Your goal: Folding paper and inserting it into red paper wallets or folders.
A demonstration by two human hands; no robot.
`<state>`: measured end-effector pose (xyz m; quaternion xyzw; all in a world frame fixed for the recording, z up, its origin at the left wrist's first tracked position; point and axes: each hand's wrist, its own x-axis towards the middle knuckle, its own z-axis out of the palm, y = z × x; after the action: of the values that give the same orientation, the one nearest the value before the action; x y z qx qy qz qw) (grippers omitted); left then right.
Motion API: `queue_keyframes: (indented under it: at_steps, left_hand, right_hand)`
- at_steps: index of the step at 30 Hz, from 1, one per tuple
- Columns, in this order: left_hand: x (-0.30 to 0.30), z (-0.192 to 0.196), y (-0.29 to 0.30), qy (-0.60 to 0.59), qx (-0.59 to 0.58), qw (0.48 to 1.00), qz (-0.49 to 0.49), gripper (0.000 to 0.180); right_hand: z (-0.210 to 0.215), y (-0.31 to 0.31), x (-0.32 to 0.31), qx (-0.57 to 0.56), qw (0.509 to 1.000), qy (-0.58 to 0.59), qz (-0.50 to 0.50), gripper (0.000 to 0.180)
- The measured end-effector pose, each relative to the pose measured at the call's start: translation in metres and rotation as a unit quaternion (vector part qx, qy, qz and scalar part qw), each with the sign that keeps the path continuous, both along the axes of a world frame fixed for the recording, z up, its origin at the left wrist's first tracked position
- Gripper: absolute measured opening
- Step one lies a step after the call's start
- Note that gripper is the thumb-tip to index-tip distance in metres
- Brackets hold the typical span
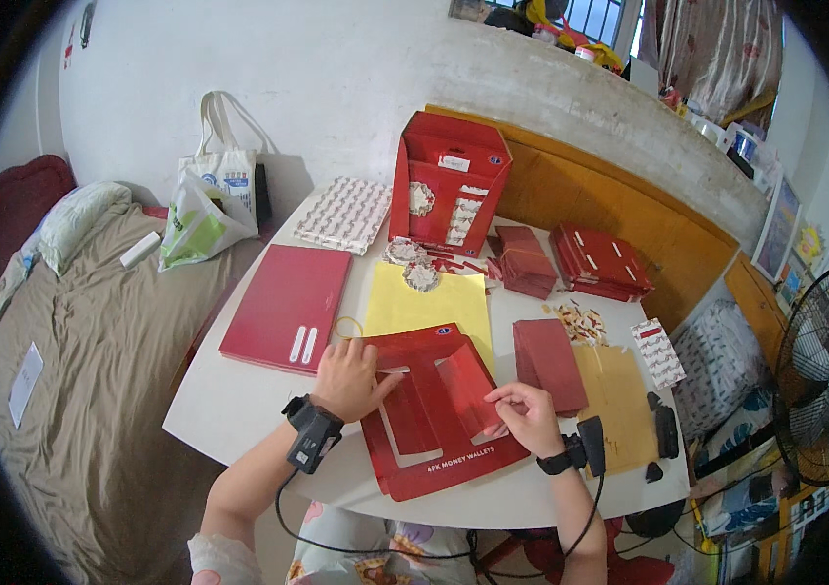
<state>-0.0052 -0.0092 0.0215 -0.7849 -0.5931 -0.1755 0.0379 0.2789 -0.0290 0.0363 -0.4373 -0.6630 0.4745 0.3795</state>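
A large red printed card sleeve (434, 448) with two cut-out windows lies tilted at the table's near edge. My left hand (346, 377) holds it by its upper left edge, fingers bent and thumb over the left window. The fingers of my right hand (526, 414) are pinched at the right window's edge, touching the sleeve; anything small between their tips is hidden. A glossy red panel (468, 375) shows within the right window. Beneath the sleeve's far end is a yellow sheet (424, 300), with a rubber band (348, 327) beside it.
Left of the sleeve lies a dark red stack (278, 297). Behind stand a red display box (449, 185) and patterned white sheets (344, 213). To the right are red wallet stacks (600, 261), small scraps (580, 322) and a tan sheet (614, 400). Cables hang from both wrist devices.
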Motion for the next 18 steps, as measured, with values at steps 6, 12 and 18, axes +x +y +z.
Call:
queue_keyframes:
  at_steps: [6,12,18]
  left_hand:
    - [-0.004,0.004,0.004,0.001,-0.043,0.999,0.027,0.051]
    - [-0.012,-0.001,0.008,-0.002,-0.002,1.000,0.007,0.056]
    - [-0.013,0.000,0.012,0.009,-0.110,0.990,-0.083,0.078]
  right_hand:
    - [-0.006,0.001,-0.001,0.034,0.998,0.040,-0.043,0.015]
    - [-0.007,-0.008,-0.014,-0.069,0.981,-0.013,0.183,0.022]
    - [0.006,-0.021,-0.028,-0.037,0.955,-0.047,0.291,0.039]
